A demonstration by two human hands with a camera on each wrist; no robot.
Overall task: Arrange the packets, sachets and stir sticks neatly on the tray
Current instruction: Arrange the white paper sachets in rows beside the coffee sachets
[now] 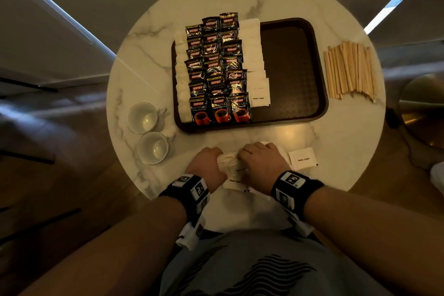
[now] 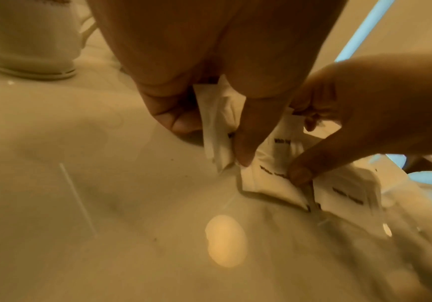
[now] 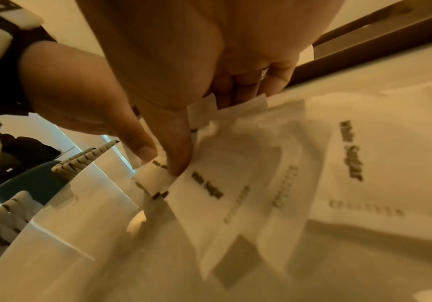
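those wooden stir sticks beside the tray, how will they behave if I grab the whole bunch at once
The stir sticks look thin, flat and light, so probably stiff yet easy to scatter. Lying loose and fanned, some would likely slip out; being flat, they should slide rather than roll.

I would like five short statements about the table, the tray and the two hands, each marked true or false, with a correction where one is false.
1. The stir sticks lie on the tray. False: they lie on the table, to the right of the tray.
2. Both hands hold white sugar sachets at the near table edge. True: left hand, right hand.
3. The coffee packets stand in three columns on the tray. True.
4. The two cups are on the tray. False: they stand on the table, left of it.
5. The right half of the tray is full. False: it is bare.
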